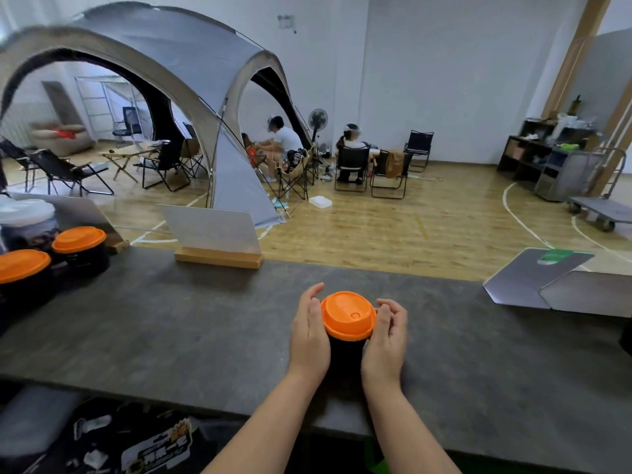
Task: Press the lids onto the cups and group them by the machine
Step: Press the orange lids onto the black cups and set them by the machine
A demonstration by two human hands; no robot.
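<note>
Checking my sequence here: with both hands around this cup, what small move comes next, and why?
Probably close both hands on the black cup and carry it left. Its orange lid looks seated, and two lidded cups already stand grouped at the counter's left end.

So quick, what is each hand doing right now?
Left hand: open, cupped against the side of the black cup with the orange lid.
Right hand: open, fingers curled at the lid's other edge.

Smooth orange plastic lid (349,315); matt, stone-like grey counter (171,330).
</note>
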